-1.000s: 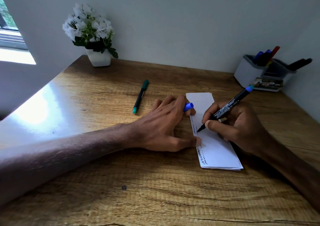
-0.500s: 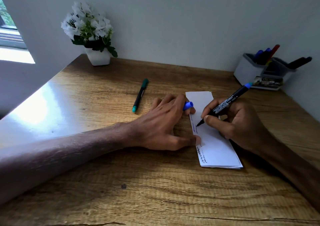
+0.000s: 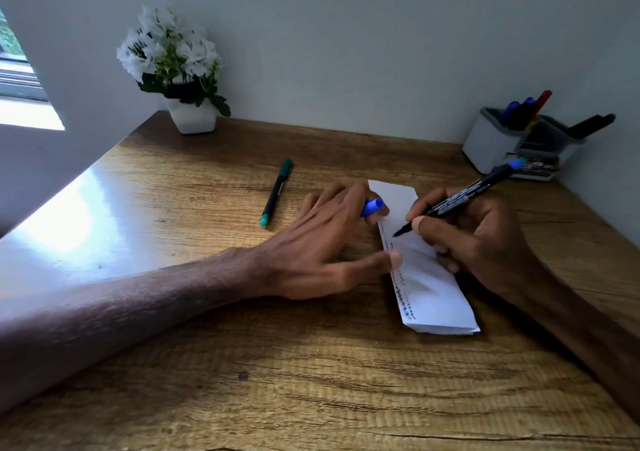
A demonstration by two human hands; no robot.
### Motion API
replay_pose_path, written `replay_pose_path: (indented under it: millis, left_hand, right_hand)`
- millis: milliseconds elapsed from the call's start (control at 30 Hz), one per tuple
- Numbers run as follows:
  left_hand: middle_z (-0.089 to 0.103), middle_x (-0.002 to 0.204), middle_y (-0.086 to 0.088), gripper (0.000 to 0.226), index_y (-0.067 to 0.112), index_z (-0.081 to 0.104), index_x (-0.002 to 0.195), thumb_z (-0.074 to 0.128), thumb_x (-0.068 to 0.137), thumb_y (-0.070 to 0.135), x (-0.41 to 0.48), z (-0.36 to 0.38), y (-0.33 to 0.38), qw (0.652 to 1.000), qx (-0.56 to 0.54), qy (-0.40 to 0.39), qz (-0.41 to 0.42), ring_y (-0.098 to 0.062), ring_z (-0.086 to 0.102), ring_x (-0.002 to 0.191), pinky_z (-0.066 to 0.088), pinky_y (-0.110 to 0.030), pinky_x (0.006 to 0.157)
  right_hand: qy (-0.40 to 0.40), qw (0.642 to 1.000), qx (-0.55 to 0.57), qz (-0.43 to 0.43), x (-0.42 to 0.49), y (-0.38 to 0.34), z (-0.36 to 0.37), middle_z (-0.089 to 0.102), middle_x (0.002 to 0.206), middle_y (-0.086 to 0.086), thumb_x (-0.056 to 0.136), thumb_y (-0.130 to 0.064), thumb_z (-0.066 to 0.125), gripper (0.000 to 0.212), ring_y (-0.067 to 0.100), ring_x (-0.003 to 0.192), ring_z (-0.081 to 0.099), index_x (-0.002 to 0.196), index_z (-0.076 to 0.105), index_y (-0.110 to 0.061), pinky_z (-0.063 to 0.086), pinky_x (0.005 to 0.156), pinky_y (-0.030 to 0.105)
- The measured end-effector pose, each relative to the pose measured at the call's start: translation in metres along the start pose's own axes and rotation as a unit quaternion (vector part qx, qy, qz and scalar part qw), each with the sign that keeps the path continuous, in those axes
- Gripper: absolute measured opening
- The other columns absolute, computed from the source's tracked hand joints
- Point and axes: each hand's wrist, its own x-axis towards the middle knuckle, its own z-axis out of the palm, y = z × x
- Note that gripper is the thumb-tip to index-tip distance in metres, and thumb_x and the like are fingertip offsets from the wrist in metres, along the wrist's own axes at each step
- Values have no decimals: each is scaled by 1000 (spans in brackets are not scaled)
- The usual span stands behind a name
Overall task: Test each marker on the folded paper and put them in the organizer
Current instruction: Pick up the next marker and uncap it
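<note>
The folded paper (image 3: 426, 277) lies on the bench (image 3: 311, 381), right of centre: a long white strip with ink squiggles down its left edge. Your right hand (image 3: 478, 239) pinches a black marker (image 3: 460, 196) in a writing grip. Its tip is on or just above the paper towards the far end, where there is bare space for a test stroke.

Your left hand (image 3: 322, 243) rests beside the paper, with the thumb (image 3: 388, 260) pressing the left edge, likely to stop it sliding. Its fingers pinch the blue cap (image 3: 373, 206), handy for recapping.

A green marker (image 3: 277, 192) lies capped on the bench, left of that hand, apparently waiting its turn. The organizer (image 3: 491, 146) stands at the far right corner and already holds several markers. Nothing lies between it and your right hand. A pot of white flowers (image 3: 190, 116) sits at the far left.
</note>
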Motion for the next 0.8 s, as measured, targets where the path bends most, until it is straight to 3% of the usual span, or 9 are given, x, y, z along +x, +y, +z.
replay_pose_path:
  millis: [67,167,267,333,467,600,800]
  left_hand:
    - [48,115,16,37,26,44,117,40,102,59,-2,-1,1,998,-36,41,2,-6,41,110,38,-34,97]
    - [53,107,4,32,19,48,111,29,106,44,-3,-1,1,994,-72,82,2,-15,47,103,41,-32,91]
    - [54,97,5,19,18,48,104,34,107,29,-3,0,0,990,-81,116,25,-11,49,92,38,-16,81]
    - [56,97,6,16,17,50,105,38,108,26,-1,1,-1,990,-68,118,29,-9,50,89,38,-13,77]
    - [62,106,8,16,21,57,115,45,107,28,2,3,-4,993,-38,107,26,-3,53,91,42,-13,76]
    - [63,104,8,15,21,59,117,49,106,26,2,3,-3,992,-51,111,37,-4,55,89,45,-17,75]
    - [66,107,7,17,21,61,119,50,106,25,2,1,-4,990,-55,115,55,-2,57,91,45,-13,75]
  right_hand:
    - [30,998,59,1,1,0,-3,57,62,8,93,0,62,8,22,49,48,92,70,-3,41,39,28]
    - [51,991,121,-17,2,-2,-6,54,72,22,97,-8,56,18,23,56,48,94,72,-3,39,39,28]
    - [58,986,155,-17,4,-5,-8,62,77,16,91,-13,52,22,22,58,52,95,72,-7,41,39,28]
    - [61,986,154,-25,4,-6,-10,66,77,13,90,-12,54,18,22,57,55,97,69,-5,43,39,27]
    - [59,985,155,-48,3,-8,-11,72,81,11,91,-10,56,14,21,57,60,98,66,-5,45,39,25]
    - [43,988,140,-51,3,-6,-10,73,84,14,91,-10,56,16,24,59,62,101,65,-2,46,40,27]
    - [39,992,107,-44,3,-6,-9,74,86,16,93,-12,64,16,25,59,63,103,64,1,48,40,29]
